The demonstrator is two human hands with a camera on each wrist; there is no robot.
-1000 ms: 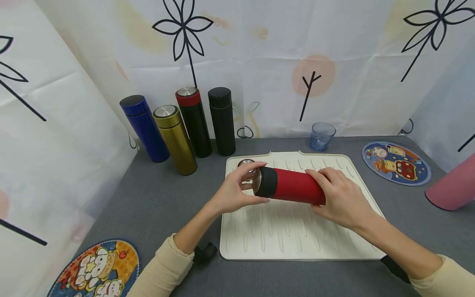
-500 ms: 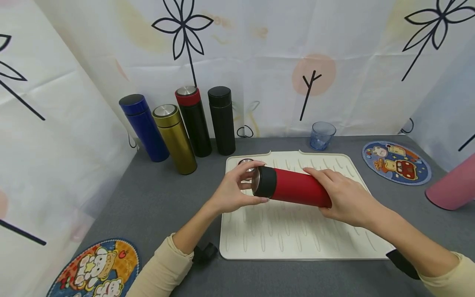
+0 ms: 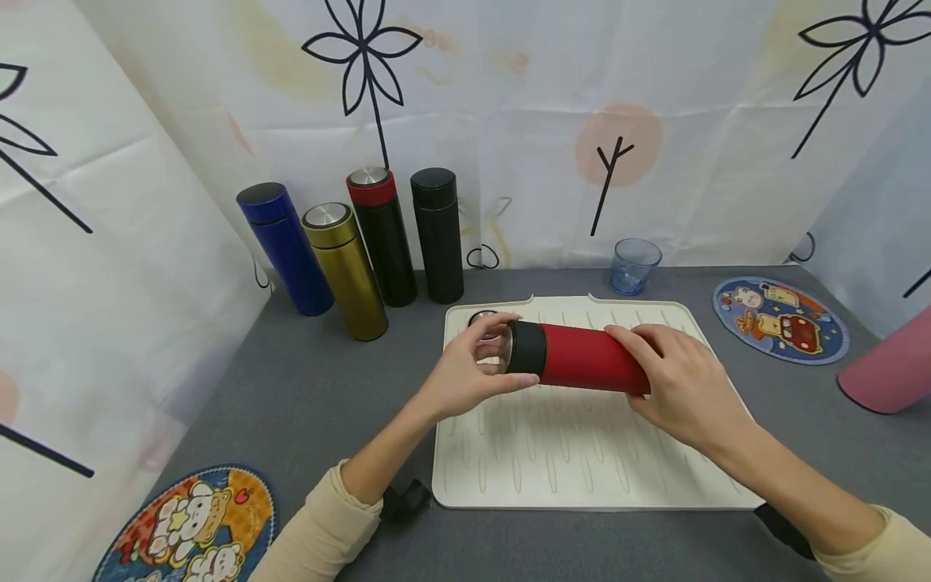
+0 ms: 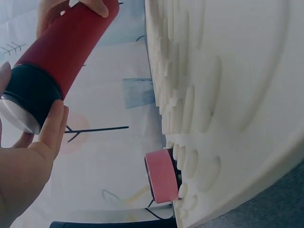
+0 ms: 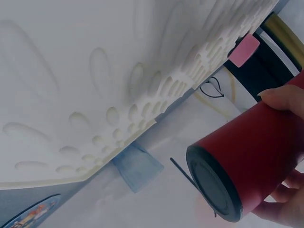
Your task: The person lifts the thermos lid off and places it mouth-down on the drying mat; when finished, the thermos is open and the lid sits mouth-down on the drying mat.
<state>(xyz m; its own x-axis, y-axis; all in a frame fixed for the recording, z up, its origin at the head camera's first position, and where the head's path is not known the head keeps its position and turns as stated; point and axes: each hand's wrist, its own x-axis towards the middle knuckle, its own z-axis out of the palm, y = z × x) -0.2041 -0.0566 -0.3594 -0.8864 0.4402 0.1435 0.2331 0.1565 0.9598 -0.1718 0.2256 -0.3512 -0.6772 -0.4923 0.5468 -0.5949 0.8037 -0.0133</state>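
Note:
A red thermos flask with a black lid lies almost level in the air over the white draining mat. My left hand holds the lid end, thumb and fingers around the black band; the lid's silver top shows in the left wrist view. At the other end, my right hand grips the flask near its base. That dark base faces the right wrist camera. Behind my left fingers, a pink lid sits on the mat's far left corner, partly hidden in the head view.
Blue, gold, red-topped black and plain black flasks stand at the back left. A blue glass stands behind the mat. A pink flask is at far right. Cartoon mats lie right and front left.
The flask has risen slightly and become more level, both hands still on it. My right hand slid outward toward the base, then came up a little.

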